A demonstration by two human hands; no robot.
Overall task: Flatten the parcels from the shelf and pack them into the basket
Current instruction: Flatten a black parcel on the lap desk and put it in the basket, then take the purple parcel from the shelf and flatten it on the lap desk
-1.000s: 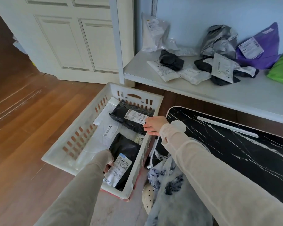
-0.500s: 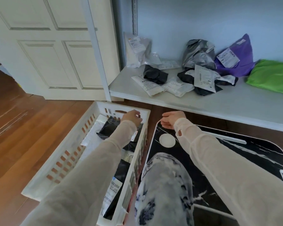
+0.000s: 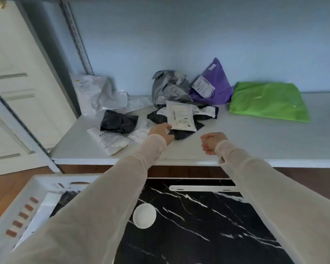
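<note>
Black parcel (image 3: 185,133) perhaps in left hand (image 3: 161,132) (grip partly hidden, blurred)

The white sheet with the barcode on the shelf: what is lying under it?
A black parcel, showing past the white sheet at its left, near and right edges; its middle is covered.

Two hands (image 3: 160,133) (image 3: 211,142), one basket (image 3: 46,180), one shelf (image 3: 255,141), one purple parcel (image 3: 217,77), one green parcel (image 3: 269,101)
</note>
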